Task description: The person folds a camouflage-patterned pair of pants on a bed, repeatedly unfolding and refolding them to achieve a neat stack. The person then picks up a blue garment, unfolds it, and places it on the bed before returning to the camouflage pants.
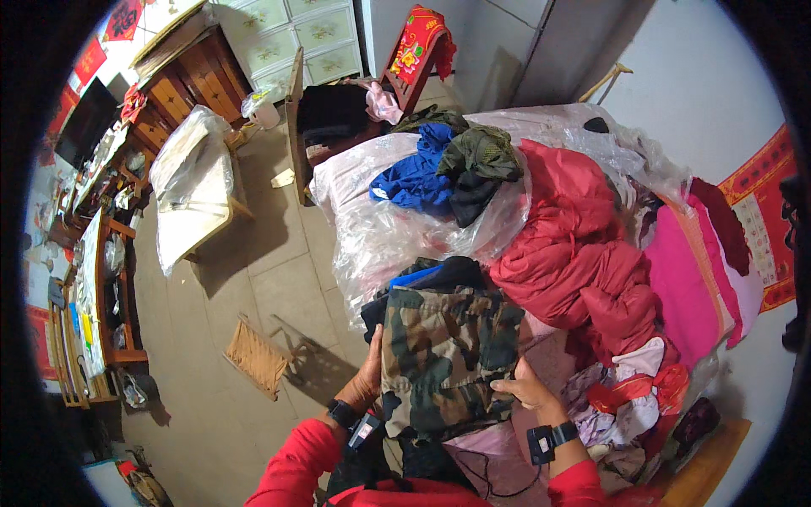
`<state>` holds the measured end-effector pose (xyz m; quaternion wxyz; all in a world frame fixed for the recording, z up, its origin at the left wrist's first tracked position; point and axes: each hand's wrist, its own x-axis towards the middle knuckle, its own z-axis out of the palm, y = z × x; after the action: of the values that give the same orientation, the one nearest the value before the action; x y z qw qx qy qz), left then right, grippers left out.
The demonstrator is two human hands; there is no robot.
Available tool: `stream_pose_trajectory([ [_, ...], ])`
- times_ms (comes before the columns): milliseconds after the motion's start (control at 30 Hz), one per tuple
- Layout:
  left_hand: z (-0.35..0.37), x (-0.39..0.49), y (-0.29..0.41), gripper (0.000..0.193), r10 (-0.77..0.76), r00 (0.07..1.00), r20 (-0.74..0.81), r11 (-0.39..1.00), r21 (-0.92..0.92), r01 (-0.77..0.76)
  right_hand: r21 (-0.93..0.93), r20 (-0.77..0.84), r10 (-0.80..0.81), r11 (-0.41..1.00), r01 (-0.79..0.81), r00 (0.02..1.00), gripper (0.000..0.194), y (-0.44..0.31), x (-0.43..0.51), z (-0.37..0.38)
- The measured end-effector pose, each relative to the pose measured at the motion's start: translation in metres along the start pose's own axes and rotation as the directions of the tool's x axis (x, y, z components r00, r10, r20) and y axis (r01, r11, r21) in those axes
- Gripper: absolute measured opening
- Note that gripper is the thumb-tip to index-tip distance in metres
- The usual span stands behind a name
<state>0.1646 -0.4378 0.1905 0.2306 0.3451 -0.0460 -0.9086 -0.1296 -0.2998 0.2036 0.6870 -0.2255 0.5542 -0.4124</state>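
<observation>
A folded camouflage garment (450,361) lies in front of me at the near edge of the bed. My left hand (369,367) grips its left side, the fingers hidden beneath. At its lower right, my right hand (524,385) has the thumb on top of the cloth and the other fingers mostly out of sight. Just beyond it are dark folded clothes (459,272) with a strip of blue. Farther up the bed lie a crumpled blue garment (415,171) and an olive-green garment (481,152) on clear plastic sheeting (393,234).
A red quilted cover (570,253) is heaped right of centre, with pink bedding (684,272) beyond. Small crumpled clothes (614,405) lie at the lower right. A small folding stool (256,358) and a plastic-covered table (190,184) stand on the floor to the left.
</observation>
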Motion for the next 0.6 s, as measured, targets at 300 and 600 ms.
stream_pose_trajectory([
  [300, -0.073, 0.063, -0.001, 0.066, -0.091, 0.994, -0.061, 0.981, 0.165, 0.100, -0.047, -0.305, 0.121, 0.989, -0.142, 0.945, 0.077, 0.086, 0.081, -0.012],
  [600, -0.046, 0.051, 0.015, 0.054, 0.027, 0.998, 0.052, 0.903, 0.427, -0.047, -0.027, -0.364, 0.122, 0.990, -0.141, 0.924, 0.060, 0.059, 0.055, -0.002],
])
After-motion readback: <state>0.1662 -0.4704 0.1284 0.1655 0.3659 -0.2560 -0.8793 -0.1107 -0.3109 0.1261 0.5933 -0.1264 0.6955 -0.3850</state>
